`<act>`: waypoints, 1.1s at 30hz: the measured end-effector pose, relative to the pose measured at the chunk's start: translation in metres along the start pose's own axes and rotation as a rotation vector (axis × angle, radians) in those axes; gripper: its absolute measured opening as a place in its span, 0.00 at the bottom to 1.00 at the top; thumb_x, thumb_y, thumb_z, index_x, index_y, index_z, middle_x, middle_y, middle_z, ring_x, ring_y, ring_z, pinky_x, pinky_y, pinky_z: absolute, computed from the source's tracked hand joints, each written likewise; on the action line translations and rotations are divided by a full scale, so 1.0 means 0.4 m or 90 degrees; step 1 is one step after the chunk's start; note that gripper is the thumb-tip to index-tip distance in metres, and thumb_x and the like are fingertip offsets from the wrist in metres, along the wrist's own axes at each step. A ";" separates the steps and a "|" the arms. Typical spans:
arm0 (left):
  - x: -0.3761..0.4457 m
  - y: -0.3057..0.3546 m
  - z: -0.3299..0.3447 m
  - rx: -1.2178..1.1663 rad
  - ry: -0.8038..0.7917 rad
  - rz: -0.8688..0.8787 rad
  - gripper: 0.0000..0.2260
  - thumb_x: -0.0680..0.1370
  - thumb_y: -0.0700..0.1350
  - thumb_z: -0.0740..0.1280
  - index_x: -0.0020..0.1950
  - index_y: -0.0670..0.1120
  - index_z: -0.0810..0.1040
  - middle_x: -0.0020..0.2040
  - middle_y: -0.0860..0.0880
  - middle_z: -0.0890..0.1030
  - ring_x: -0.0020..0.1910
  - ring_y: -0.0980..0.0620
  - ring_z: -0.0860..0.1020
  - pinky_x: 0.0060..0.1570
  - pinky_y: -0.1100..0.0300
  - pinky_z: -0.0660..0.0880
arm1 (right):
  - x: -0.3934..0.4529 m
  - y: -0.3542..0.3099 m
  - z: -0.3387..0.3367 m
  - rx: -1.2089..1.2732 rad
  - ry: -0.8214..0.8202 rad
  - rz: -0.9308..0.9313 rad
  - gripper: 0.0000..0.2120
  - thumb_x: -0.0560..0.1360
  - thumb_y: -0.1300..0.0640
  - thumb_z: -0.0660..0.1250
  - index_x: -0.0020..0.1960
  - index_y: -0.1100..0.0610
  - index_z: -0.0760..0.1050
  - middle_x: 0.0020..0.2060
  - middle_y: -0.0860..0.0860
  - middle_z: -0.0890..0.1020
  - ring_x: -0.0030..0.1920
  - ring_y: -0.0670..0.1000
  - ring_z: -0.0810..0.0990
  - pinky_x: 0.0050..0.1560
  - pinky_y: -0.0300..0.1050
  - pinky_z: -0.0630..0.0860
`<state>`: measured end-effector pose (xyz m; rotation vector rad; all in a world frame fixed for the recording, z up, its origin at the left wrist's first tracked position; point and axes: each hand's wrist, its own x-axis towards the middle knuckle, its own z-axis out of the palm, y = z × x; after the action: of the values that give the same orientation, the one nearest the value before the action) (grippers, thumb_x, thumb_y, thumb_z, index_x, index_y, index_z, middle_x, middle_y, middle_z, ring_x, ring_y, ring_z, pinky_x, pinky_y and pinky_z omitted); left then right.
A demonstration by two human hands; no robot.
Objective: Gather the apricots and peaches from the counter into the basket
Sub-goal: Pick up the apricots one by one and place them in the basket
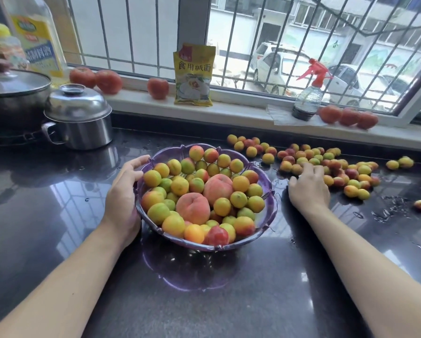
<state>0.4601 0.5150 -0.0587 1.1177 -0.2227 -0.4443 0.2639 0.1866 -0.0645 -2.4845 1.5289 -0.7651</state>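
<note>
On the glossy dark stone counter (58,228), the scalloped purple plastic basket (269,189) sat heaped with round apricots and two fuzzy peaches (193,208). The left hand (121,198) gripped its left rim. The right hand (308,186) lay on loose apricots (326,162) toward the back edge, fingers curled among them; whether they held any, I couldn't tell.
</note>
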 end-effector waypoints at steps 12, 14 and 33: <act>-0.011 0.011 0.011 -0.024 0.003 -0.022 0.16 0.84 0.38 0.57 0.63 0.48 0.81 0.58 0.41 0.85 0.58 0.42 0.83 0.70 0.37 0.76 | 0.057 -0.011 0.024 -0.086 -0.004 0.000 0.16 0.81 0.54 0.59 0.67 0.56 0.71 0.64 0.60 0.76 0.62 0.64 0.75 0.55 0.57 0.74; -0.013 0.012 0.014 -0.024 0.002 -0.023 0.16 0.84 0.38 0.57 0.63 0.48 0.81 0.57 0.42 0.86 0.58 0.43 0.83 0.69 0.38 0.77 | 0.058 -0.006 0.023 -0.051 0.007 0.007 0.13 0.81 0.55 0.61 0.64 0.57 0.71 0.62 0.60 0.77 0.61 0.65 0.76 0.54 0.57 0.74; -0.010 0.010 0.000 -0.001 0.006 -0.007 0.16 0.79 0.41 0.62 0.62 0.50 0.83 0.56 0.43 0.87 0.54 0.46 0.85 0.55 0.48 0.81 | -0.133 -0.217 -0.278 0.591 -0.316 0.006 0.13 0.76 0.58 0.74 0.60 0.54 0.80 0.51 0.52 0.85 0.51 0.51 0.85 0.52 0.45 0.82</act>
<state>0.4576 0.5182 -0.0551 1.1201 -0.2072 -0.4488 0.2608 0.2915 0.0442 -1.7620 0.7468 -0.5903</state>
